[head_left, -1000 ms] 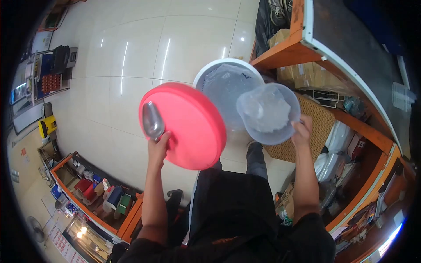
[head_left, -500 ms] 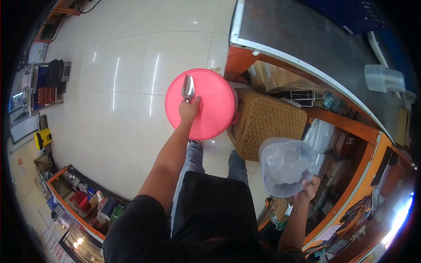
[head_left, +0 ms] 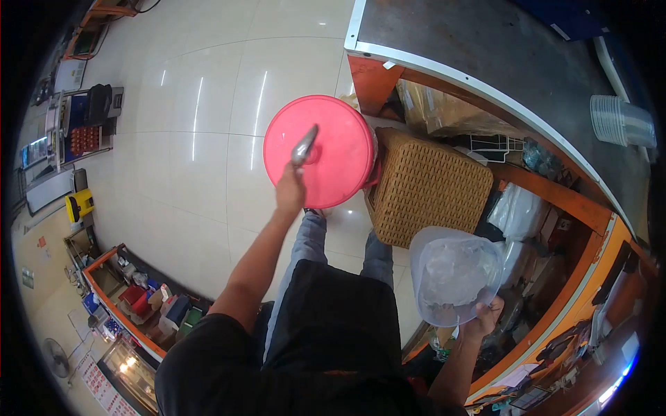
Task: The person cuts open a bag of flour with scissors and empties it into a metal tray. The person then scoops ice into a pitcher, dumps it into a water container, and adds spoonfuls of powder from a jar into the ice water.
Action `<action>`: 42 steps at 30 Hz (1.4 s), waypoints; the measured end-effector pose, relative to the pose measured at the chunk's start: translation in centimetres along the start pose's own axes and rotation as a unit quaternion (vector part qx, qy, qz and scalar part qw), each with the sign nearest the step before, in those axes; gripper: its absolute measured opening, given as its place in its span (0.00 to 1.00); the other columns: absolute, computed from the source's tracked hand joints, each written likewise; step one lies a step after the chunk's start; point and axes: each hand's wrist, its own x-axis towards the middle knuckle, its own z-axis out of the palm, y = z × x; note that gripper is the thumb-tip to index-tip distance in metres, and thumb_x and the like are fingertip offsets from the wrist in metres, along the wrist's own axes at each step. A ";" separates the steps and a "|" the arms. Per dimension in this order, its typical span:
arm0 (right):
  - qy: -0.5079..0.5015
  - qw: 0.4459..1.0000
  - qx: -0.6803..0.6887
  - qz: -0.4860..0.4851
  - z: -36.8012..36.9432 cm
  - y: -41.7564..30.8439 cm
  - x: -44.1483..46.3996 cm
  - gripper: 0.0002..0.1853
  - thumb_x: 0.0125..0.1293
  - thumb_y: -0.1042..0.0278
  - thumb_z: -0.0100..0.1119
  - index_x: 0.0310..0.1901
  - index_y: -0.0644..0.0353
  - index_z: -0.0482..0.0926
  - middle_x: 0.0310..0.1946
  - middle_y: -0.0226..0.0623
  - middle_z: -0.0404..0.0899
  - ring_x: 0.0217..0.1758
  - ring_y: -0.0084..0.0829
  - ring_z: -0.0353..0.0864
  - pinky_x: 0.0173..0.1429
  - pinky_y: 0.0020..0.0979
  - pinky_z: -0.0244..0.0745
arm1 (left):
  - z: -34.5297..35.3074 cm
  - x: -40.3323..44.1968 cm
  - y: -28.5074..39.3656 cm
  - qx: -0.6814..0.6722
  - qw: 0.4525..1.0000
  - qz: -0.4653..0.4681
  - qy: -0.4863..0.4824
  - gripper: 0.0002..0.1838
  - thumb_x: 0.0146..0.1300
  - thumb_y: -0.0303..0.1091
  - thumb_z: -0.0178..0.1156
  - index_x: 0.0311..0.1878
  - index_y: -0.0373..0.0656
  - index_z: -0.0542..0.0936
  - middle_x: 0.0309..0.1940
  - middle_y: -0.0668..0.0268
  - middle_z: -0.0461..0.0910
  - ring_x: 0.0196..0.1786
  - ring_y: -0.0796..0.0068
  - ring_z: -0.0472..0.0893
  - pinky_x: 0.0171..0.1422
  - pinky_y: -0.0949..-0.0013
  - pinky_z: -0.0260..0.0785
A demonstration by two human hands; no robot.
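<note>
My left hand [head_left: 291, 188] is closed round the handle of a metal scoop [head_left: 304, 147], whose blade points away from me. Beneath the scoop is the round pink lid [head_left: 340, 163] of a bucket standing on the floor. At the right, my right hand [head_left: 489, 316] grips the rim of a translucent plastic container [head_left: 421, 291]. Inside it lies a whitish, clear mass that looks like ice [head_left: 454, 270]. The container is held over the near side of a brown woven-pattern stool [head_left: 433, 187].
A dark counter [head_left: 444, 41] with a metal edge stands at the upper right, bearing stacked plastic cups [head_left: 617, 121]. Under it are a cardboard box [head_left: 444, 111] and a white wire rack [head_left: 496, 147]. Pale tiles [head_left: 187, 166] cover the floor. An orange-framed shelf [head_left: 132, 298] is at the lower left.
The scoop has tilted to the right, and my left hand has drawn slightly back toward me from the lid. My right hand still holds the container, a little lower in view.
</note>
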 end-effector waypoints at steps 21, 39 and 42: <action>0.007 0.993 -0.107 -0.055 0.1 2.8 0.8 0.14 0.49 0.66 0.66 0.29 0.71 0.77 0.26 0.33 0.75 0.30 0.22 0.71 0.37 0.24 0.65 | 9.5 -2.3 3.6 0.082 0.989 0.009 0.125 0.32 0.62 0.35 0.59 0.69 0.39 0.64 0.55 0.45 0.69 0.53 0.46 0.70 0.57 0.50 0.65; 0.018 0.985 0.056 -0.165 38.7 0.2 -6.9 0.08 0.53 0.68 0.58 0.20 0.57 0.72 0.14 0.24 0.67 0.11 0.15 0.59 0.16 0.20 0.50 | -35.9 -30.2 -49.8 -0.241 0.724 -0.646 0.004 0.16 0.59 0.39 0.55 0.49 0.44 0.75 0.39 0.61 0.74 0.39 0.63 0.74 0.41 0.53 0.71; 0.020 0.985 0.073 -0.155 50.4 -2.2 -9.0 0.08 0.54 0.67 0.58 0.22 0.57 0.72 0.13 0.24 0.67 0.10 0.17 0.58 0.16 0.20 0.52 | -43.5 -27.8 -56.7 -0.239 0.737 -0.627 0.081 0.12 0.57 0.39 0.54 0.40 0.41 0.76 0.31 0.62 0.74 0.33 0.64 0.74 0.35 0.58 0.69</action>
